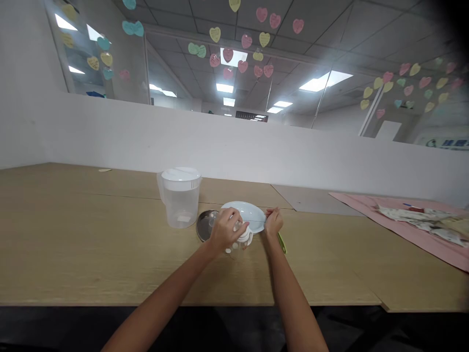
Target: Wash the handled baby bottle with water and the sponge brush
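My left hand (pixel 227 229) is curled over a clear plastic container with a white ring-like top (pixel 245 234); the palm hides much of it. Close by the right, my right hand (pixel 273 222) has its fingers pinched on the end of a thin dark strand (pixel 257 221), which runs across toward the left hand. Behind both hands lies a pale oval plate (pixel 246 210). A round dark metal dish (pixel 203 226) sits beside my left hand, partly covered by it. Under my right wrist pokes out a green-handled tool (pixel 282 243), its kind hidden.
A clear pitcher with a white lid (pixel 181 198) stands left of the dish on the wooden table (pixel 110 249). At the right, a pink cloth (pixel 395 225) carries patterned fabric (pixel 414 220). A white wall (pixel 220 146) with windows above it borders the table's back.
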Demonstrator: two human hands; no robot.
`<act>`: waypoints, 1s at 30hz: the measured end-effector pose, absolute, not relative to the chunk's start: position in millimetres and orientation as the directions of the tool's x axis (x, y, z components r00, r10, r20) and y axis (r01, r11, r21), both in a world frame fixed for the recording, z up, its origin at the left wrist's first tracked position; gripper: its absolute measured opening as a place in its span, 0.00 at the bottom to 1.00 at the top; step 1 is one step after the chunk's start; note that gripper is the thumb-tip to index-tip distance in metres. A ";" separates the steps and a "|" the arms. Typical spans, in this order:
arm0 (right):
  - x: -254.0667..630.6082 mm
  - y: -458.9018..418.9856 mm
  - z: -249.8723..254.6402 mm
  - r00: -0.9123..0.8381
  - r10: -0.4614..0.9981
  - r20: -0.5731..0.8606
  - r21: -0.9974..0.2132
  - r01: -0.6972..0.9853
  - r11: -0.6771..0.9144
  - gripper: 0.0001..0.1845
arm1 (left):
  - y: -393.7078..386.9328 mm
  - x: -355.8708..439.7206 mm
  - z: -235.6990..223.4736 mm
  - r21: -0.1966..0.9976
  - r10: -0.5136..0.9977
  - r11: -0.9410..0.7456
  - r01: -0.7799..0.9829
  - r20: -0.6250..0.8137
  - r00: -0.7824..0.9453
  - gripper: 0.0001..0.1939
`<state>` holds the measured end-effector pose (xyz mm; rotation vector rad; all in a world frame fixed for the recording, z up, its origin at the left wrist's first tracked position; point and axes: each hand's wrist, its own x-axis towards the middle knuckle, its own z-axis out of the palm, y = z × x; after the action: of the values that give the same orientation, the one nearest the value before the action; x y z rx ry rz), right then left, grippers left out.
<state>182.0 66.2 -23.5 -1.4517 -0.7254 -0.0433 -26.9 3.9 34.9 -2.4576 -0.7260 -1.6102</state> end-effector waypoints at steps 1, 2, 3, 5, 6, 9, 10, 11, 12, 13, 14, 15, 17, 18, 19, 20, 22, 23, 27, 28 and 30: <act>182.3 66.3 -23.6 0.784 0.395 0.478 -0.876 0.456 0.156 0.33 | 2.7 -24.0 34.0 0.206 0.368 -0.882 0.425 0.864 0.344 0.09; 182.6 66.4 -23.7 0.780 0.395 0.485 -0.872 0.464 0.155 0.33 | 2.4 -22.1 32.5 0.262 0.411 -0.879 0.398 0.840 0.354 0.09; 182.9 66.5 -23.7 0.778 0.394 0.489 -0.870 0.469 0.155 0.33 | 2.7 -21.0 30.6 0.315 0.447 -0.874 0.369 0.818 0.362 0.09; 183.2 66.7 -23.7 0.781 0.385 0.491 -0.869 0.470 0.155 0.33 | 3.9 -20.6 26.3 0.392 0.493 -0.864 0.316 0.786 0.373 0.10; 183.1 66.7 -23.6 0.782 0.381 0.493 -0.868 0.471 0.156 0.33 | 4.5 -20.9 24.1 0.417 0.505 -0.860 0.293 0.773 0.384 0.11; 182.5 65.9 -23.3 0.783 0.388 0.487 -0.872 0.463 0.161 0.32 | 5.0 -21.2 17.8 0.487 0.540 -0.841 0.235 0.725 0.428 0.15; 182.2 65.3 -23.3 0.782 0.396 0.481 -0.875 0.457 0.160 0.32 | 4.9 -20.8 15.7 0.513 0.553 -0.830 0.219 0.709 0.437 0.16; 181.7 64.5 -23.2 0.781 0.404 0.476 -0.877 0.453 0.157 0.32 | 4.7 -20.3 13.6 0.536 0.566 -0.819 0.204 0.696 0.442 0.16; 181.1 63.5 -22.9 0.781 0.405 0.475 -0.878 0.455 0.150 0.31 | 4.5 -19.6 11.5 0.558 0.580 -0.807 0.194 0.685 0.440 0.16; 180.3 62.4 -22.3 0.783 0.392 0.483 -0.873 0.466 0.143 0.31 | 4.4 -18.8 9.4 0.580 0.597 -0.793 0.187 0.678 0.430 0.16; 179.3 61.1 -21.1 0.786 0.361 0.502 -0.862 0.487 0.139 0.30 | 4.1 -18.1 7.3 0.602 0.616 -0.777 0.182 0.671 0.412 0.17; 178.1 59.6 -19.4 0.784 0.317 0.534 -0.844 0.517 0.142 0.29 | 3.8 -17.3 5.2 0.626 0.636 -0.760 0.175 0.663 0.394 0.18; 174.8 56.0 -13.9 0.758 0.207 0.618 -0.786 0.595 0.168 0.27 | 2.7 -15.6 1.2 0.677 0.678 -0.721 0.146 0.647 0.350 0.22; 172.7 53.7 -10.4 0.735 0.159 0.659 -0.751 0.633 0.190 0.26 | 2.0 -14.6 -0.6 0.700 0.695 -0.703 0.127 0.638 0.331 0.23; 170.3 50.9 -6.7 0.709 0.128 0.694 -0.716 0.662 0.220 0.25 | 1.1 -13.4 -2.1 0.719 0.711 -0.686 0.113 0.628 0.317 0.24; 167.5 47.5 -3.3 0.684 0.119 0.720 -0.688 0.679 0.258 0.24 | 0.2 -12.1 -3.4 0.731 0.722 -0.674 0.107 0.621 0.305 0.24; 160.9 38.5 1.0 0.632 0.182 0.753 -0.649 0.668 0.365 0.22 | -1.3 -9.4 -5.2 0.721 0.724 -0.681 0.129 0.634 0.271 0.21; 157.2 33.0 1.2 0.583 0.252 0.773 -0.629 0.648 0.429 0.22 | -1.7 -8.2 -5.8 0.699 0.712 -0.698 0.154 0.654 0.255 0.20; 140.5 9.9 -11.8 0.217 0.421 0.881 -0.450 0.662 0.600 0.19 | 0.2 -6.6 -10.2 0.606 0.651 -0.758 0.241 0.726 0.221 0.20; 136.4 5.6 -16.9 0.161 0.433 0.887 -0.419 0.676 0.607 0.19 | 1.3 -7.4 -12.0 0.604 0.649 -0.761 0.239 0.725 0.233 0.21; 129.2 0.5 -26.0 0.091 0.465 0.880 -0.381 0.718 0.582 0.19 | 3.4 -10.2 -16.0 0.615 0.647 -0.762 0.201 0.717 0.257 0.23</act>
<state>129.2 0.5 -26.0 -1.0350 -1.5498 -0.2498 -10.2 3.4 -16.0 -2.7824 -1.0065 -1.9716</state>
